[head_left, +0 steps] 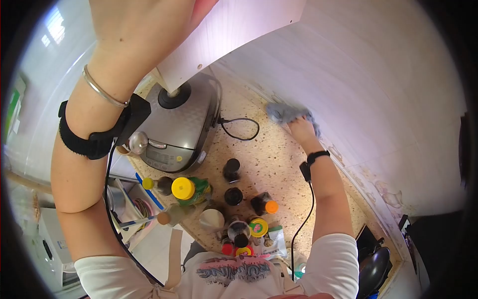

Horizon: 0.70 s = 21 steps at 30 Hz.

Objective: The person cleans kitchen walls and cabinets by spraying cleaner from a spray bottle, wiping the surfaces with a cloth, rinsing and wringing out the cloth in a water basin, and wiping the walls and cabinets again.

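A grey cloth (283, 112) lies bunched where the speckled countertop (239, 167) meets the wall. My right hand (301, 130) is closed over it, pressing it down at that corner. High at the upper left, my left hand (142, 22) is raised close to the camera, in front of a pale wooden cabinet panel (239, 30). Its fingers run out of the frame, so I cannot see whether they grip the panel. Below that hand stands a silver rice cooker (181, 124), its black cord (240, 138) looped on the counter.
Several bottles and jars crowd the counter's near end, including a yellow-capped bottle (183, 188), an orange-capped jar (264, 204) and a dark-lidded jar (233, 196). A black pan (374, 269) sits at the lower right. The tiled wall (378, 89) borders the right side.
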Motion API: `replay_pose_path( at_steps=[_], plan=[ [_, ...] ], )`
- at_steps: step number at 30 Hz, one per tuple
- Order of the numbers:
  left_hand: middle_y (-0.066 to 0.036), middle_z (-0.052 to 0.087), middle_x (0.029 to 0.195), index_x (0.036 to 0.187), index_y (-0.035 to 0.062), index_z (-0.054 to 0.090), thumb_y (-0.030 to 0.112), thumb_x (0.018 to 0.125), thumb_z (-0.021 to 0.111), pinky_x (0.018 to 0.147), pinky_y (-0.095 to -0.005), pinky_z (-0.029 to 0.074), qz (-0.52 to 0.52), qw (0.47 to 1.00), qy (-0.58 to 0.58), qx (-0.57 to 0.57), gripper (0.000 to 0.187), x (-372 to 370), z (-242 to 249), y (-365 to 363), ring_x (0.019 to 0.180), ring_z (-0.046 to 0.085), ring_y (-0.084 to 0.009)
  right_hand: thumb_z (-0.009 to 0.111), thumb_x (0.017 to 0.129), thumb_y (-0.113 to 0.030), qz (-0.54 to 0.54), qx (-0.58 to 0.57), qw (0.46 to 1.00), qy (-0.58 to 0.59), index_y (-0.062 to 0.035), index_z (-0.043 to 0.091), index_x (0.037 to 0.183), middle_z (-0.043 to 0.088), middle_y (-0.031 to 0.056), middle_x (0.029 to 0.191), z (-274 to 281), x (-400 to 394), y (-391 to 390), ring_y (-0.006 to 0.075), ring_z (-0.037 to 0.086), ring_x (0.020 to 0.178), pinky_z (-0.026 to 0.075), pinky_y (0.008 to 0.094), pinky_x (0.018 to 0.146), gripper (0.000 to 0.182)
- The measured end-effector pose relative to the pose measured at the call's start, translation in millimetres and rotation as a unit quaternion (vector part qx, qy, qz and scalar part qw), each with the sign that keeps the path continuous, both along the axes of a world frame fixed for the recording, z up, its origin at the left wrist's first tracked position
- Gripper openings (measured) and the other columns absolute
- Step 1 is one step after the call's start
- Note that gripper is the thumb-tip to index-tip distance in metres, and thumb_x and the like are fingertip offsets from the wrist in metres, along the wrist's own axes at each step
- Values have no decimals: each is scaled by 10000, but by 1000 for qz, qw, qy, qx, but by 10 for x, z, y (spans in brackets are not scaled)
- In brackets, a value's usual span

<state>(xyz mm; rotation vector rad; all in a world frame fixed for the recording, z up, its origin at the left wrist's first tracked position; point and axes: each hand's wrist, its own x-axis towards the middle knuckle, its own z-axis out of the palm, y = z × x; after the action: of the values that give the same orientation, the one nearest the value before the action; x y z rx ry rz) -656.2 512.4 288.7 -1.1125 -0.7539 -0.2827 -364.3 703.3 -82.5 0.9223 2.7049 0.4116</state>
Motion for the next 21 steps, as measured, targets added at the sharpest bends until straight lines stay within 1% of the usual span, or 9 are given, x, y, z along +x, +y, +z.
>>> replay_pose_path(
  at_steps=[4,6,9,12,15,18,19,20,21],
  plan=[
    [-108,471,1168,981,116,582,229,542,696,852,-378,315,-9,1000,1,1,467,-50,-7,24,1029,460,-271,482,775,-112,-83,-71,971,214,-145,629,1018,631,111,898,-439,762,-387,285,568,915,454,391,775,286],
    [-116,469,1168,974,113,579,220,541,700,847,-378,314,-24,1000,-6,2,462,-66,-8,35,1032,459,-271,484,755,-66,-185,-108,956,199,-126,630,1017,627,156,885,-478,1166,-572,329,584,849,455,412,753,307],
    [-134,465,1168,951,108,570,208,534,707,847,-377,313,-49,996,-70,-20,450,27,-69,7,1043,458,-274,444,726,6,-230,-101,942,221,-101,621,1027,624,178,896,-417,1672,-753,341,589,848,458,408,761,365],
    [-146,477,1150,928,87,556,188,549,684,865,-368,320,-144,985,-95,-11,413,37,-63,96,1054,460,-267,377,697,58,-275,-122,911,280,-86,618,1018,626,182,902,-127,2033,-846,337,594,848,459,369,767,427],
    [-143,498,1126,922,65,551,175,595,629,874,-356,331,-223,968,-109,-22,353,60,-68,41,1055,464,-252,356,689,66,-365,-107,854,354,-70,606,1014,626,177,891,457,2147,-1010,304,603,833,456,335,758,432],
    [-138,519,1100,919,51,551,173,655,555,874,-347,343,-235,960,-136,-64,290,95,-68,-157,1056,467,-237,355,699,67,-330,-56,844,419,-68,589,1029,626,153,890,1095,2135,-1393,246,599,847,443,305,771,427],
    [-137,523,1090,911,49,552,175,666,541,873,-347,345,-256,957,-132,-46,276,85,-70,-118,1047,469,-236,360,706,63,-327,-39,841,428,-67,582,1036,625,149,901,1256,2095,-1496,233,593,867,436,295,787,418],
    [-136,526,1081,903,48,552,177,677,526,873,-347,347,-273,953,-128,-28,263,66,-80,-41,1039,471,-235,369,720,66,-322,-21,836,445,-41,565,1055,619,120,957,1282,2156,-1541,211,574,905,420,271,818,403],
    [-135,530,1071,896,46,553,180,688,511,872,-346,350,-288,949,-125,-10,251,39,-88,39,1030,473,-234,373,726,66,-330,-27,814,477,-46,568,1049,619,111,945,1266,2182,-1577,204,573,894,425,277,812,394]
  ],
)
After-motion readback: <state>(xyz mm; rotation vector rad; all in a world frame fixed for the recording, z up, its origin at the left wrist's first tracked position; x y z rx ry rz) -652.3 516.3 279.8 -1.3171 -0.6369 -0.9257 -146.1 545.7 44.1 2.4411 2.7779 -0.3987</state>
